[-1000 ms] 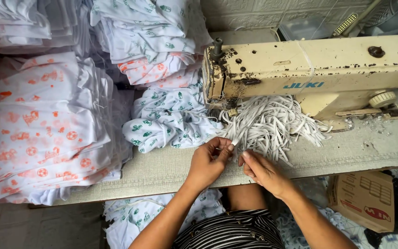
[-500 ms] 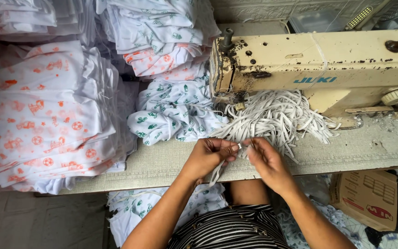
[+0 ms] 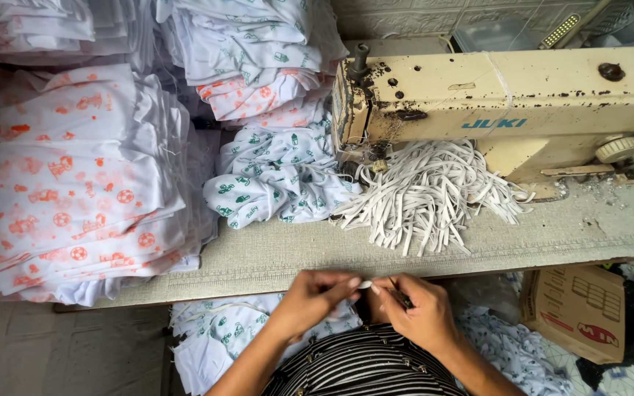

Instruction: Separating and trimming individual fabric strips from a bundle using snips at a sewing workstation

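My left hand point(image 3: 311, 299) and my right hand point(image 3: 411, 311) meet at the near edge of the sewing table point(image 3: 273, 253), above my striped top. Both pinch the same short white elastic strip point(image 3: 365, 284) between their fingertips. My right hand also holds a small dark tool, mostly hidden by the fingers. A loose pile of white elastic strips point(image 3: 425, 192) lies on the table just beyond my hands, under the arm of a worn cream sewing machine point(image 3: 508, 103).
Stacks of white printed garments stand around: orange-print ones point(image 3: 75, 183) at the left, green-print ones point(image 3: 277, 176) beside the machine, more behind. More green-print cloth point(image 3: 221, 330) lies in my lap. A cardboard box point(image 3: 577, 312) sits on the floor at the right.
Both hands have drawn back from the pile of elastic strips toward my body, to the table's near edge, with one strip held between them.
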